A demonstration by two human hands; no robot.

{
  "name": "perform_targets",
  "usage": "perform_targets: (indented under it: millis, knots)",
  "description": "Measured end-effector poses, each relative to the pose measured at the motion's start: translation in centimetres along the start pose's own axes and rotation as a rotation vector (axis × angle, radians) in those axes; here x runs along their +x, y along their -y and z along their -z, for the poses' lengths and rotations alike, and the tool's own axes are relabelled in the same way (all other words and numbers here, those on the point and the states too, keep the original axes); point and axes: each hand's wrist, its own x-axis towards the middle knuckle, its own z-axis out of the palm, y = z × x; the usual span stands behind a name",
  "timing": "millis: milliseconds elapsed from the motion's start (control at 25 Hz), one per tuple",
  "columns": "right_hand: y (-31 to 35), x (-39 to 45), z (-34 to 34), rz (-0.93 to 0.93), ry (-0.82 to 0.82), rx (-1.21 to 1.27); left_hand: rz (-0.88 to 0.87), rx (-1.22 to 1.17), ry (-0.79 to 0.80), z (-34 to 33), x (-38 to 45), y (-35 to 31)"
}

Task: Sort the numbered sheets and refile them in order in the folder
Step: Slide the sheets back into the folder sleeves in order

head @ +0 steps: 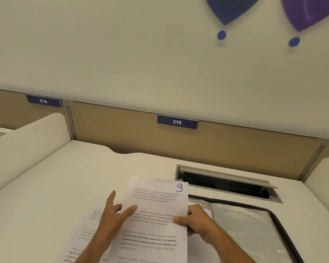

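Pinching sheet 9 (156,211), right hand (195,221) grip.

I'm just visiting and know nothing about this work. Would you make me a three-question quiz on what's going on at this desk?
1. True or false: the right hand pinches the edge of the sheet marked 9.
2. Where does the open folder lie?
A. left of the sheets
B. right of the sheets
C. under the desk
3. Fill in: the number plate behind this desk reads ___.

Key: 1 true; 2 B; 3 215. The left hand, fingers spread, touches the sheet's left edge.
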Motion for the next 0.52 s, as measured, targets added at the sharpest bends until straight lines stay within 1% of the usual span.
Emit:
perform_targets:
  millis: [80, 160, 240, 280, 520]
  knots:
    - [-1.0, -1.0, 2.5, -0.009, -0.024, 0.011, 0.075, -0.122, 0.092, -2.2, -0.6, -0.1]
    - [-2.1, -1.9, 4.7, -0.023, -0.045, 0.038, 0.062, -0.138, 0.163, -4.9, -1.9, -0.6]
    - [-3.1, -2.8, 6.7, -0.041, -0.068, 0.086, -0.006, -0.113, 0.168, -7.6, -2.9, -1.0]
    - [-3.7, -3.3, 7.7, -0.051, -0.082, 0.109, -0.028, -0.122, 0.141, -9.0, -3.3, -1.2]
    - [-7.0, -4.9, 12.2, -0.064, -0.138, 0.137, -0.076, -0.111, 0.158, -16.1, -4.4, -1.6]
